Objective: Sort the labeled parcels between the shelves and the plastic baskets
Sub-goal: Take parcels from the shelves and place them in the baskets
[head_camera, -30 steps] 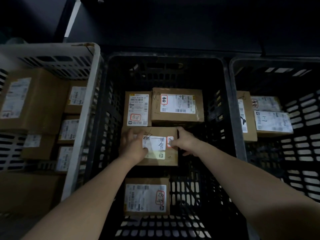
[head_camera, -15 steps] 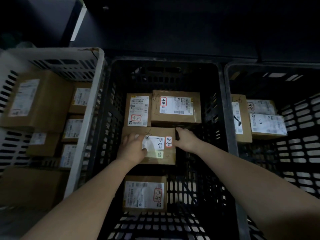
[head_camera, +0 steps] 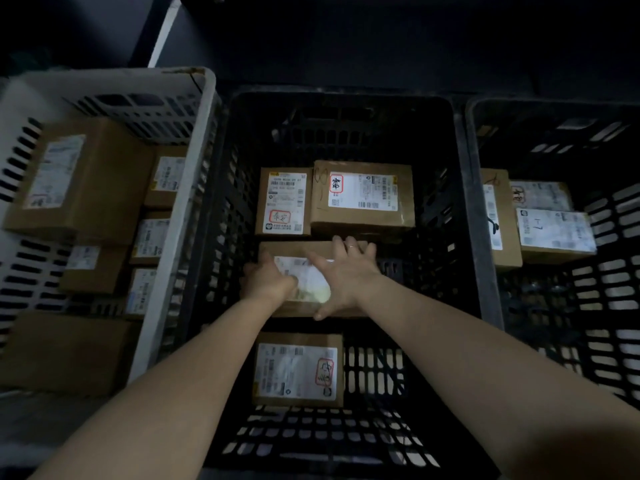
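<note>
In the middle black basket a brown parcel with a white label lies flat, and both my hands are on it. My left hand holds its left end, fingers curled over the edge. My right hand lies spread on top, fingers straight and reaching the far edge, thumb at the near edge, so most of the label is covered. Behind it sit a narrow parcel and a wider parcel, both with red-marked labels. Another labeled parcel lies nearer to me.
A white basket at the left holds several labeled cardboard parcels. A second black basket at the right holds three parcels against its far left side. Dark shelving rises behind the baskets.
My right hand has moved from the parcel's right edge onto its top and spread out flat, covering the red-marked tag. The left hand has stayed at the left end.
</note>
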`<action>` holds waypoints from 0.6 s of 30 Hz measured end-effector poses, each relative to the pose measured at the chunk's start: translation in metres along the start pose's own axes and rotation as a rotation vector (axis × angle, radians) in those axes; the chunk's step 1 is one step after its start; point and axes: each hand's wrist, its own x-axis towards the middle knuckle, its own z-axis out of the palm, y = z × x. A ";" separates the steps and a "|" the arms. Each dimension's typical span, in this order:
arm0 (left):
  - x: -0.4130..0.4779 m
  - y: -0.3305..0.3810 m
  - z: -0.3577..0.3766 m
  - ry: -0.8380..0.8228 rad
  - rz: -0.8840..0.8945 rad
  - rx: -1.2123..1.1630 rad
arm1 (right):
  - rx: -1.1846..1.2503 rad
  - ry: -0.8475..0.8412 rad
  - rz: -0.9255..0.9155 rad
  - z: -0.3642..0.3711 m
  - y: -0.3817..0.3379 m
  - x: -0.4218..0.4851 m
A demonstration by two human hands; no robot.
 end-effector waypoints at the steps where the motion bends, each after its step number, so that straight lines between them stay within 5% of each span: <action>1: 0.000 0.002 0.001 -0.029 -0.006 -0.038 | -0.030 -0.013 0.017 0.002 0.005 -0.004; 7: -0.027 0.027 0.028 -0.256 0.115 -0.115 | -0.065 -0.124 0.048 0.024 0.044 -0.037; 18: -0.012 0.038 0.028 -0.273 0.204 -0.188 | 0.007 -0.124 0.145 0.020 0.039 -0.017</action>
